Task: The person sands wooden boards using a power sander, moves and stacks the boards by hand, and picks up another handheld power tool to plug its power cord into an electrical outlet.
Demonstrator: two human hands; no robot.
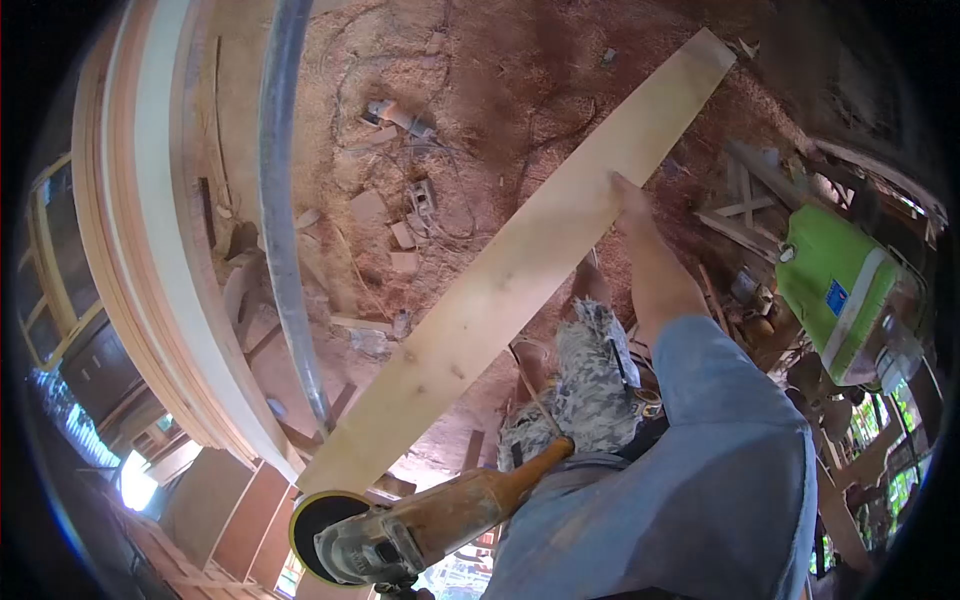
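Note:
A long pale wooden board [510,275] runs diagonally from the lower left to the upper right. My right hand [630,200] grips its right edge toward the far end, with part of the hand on the top face and the other fingers hidden. An orange angle grinder [440,530] with a round disc [325,535] lies across the bottom, its disc beside the board's near end. A dark shape at the grinder's lower side is cut off by the frame edge. My left hand is out of view.
Long curved boards [150,230] and a grey metal bar [280,200] stand at left. Another power tool [400,117], wood scraps [403,235] and cords lie on the sawdust-covered ground. A green container [835,290] and scrap timber [745,205] are at right.

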